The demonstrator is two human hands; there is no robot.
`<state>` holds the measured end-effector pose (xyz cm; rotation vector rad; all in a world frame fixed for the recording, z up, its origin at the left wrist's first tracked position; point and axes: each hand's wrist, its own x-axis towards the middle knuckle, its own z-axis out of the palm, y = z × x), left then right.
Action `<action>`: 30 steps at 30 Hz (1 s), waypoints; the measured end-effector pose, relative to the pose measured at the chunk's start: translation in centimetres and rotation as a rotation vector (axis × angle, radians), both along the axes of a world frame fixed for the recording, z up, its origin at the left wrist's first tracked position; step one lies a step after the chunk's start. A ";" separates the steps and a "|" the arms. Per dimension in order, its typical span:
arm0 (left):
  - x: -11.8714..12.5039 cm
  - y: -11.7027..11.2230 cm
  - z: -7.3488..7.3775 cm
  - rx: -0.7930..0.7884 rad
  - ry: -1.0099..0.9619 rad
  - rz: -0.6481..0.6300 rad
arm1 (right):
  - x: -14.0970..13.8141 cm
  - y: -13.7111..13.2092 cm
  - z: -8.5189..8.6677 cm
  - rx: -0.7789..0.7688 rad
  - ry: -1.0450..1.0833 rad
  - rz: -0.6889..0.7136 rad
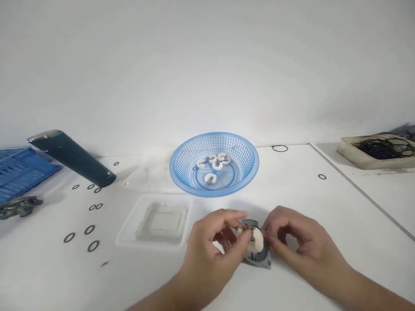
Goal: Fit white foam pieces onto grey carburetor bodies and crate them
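Note:
My left hand (216,248) pinches a white, curved carburetor float (257,240) between thumb and fingers. The float is over a grey metal carburetor body (259,260), which rests on the table and is partly covered by the float and my fingers. Close against the right side of the float, my right hand (298,242) has its thumb and forefinger pressed together. Whatever lies between those fingertips is too small or hidden to make out.
Behind my hands stands a blue plastic basket (177,172) with several white floats. A shallow clear tray (129,233) is left of them. Several black O-rings (93,246), a dark tumbler (81,160) and a blue crate (22,172) are further left. A cream bin (359,160) holds black rings.

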<state>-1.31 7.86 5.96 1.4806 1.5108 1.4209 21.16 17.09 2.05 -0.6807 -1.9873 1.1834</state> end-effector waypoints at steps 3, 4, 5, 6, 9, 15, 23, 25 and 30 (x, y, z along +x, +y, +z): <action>-0.2 -0.1 0.3 0.072 0.003 -0.057 | 0.0 0.1 0.1 0.017 0.013 -0.004; -0.3 -0.1 0.5 0.115 0.018 -0.050 | 0.0 0.1 0.1 0.026 0.014 -0.003; -0.5 -0.2 0.6 0.172 0.047 -0.032 | -0.1 0.1 0.2 0.035 0.014 -0.001; -0.6 -0.3 0.7 0.242 0.093 -0.008 | -0.1 0.1 0.4 0.044 0.014 0.002; -0.8 -0.6 0.8 0.450 0.304 0.095 | -0.2 0.2 0.7 0.068 0.014 0.006; -0.9 -0.7 -0.6 0.556 0.670 0.243 | -0.3 0.2 0.3 0.059 0.024 -0.002; -0.6 -1.1 -2.3 0.385 0.472 0.125 | 0.0 -0.1 -0.3 0.028 0.019 -0.011; -0.6 -1.2 -2.3 0.351 0.415 0.081 | -0.1 -0.1 -0.3 0.023 0.022 -0.014; -0.7 -1.1 -1.9 0.196 0.251 -0.083 | -0.2 -0.1 -0.2 0.037 0.047 -0.014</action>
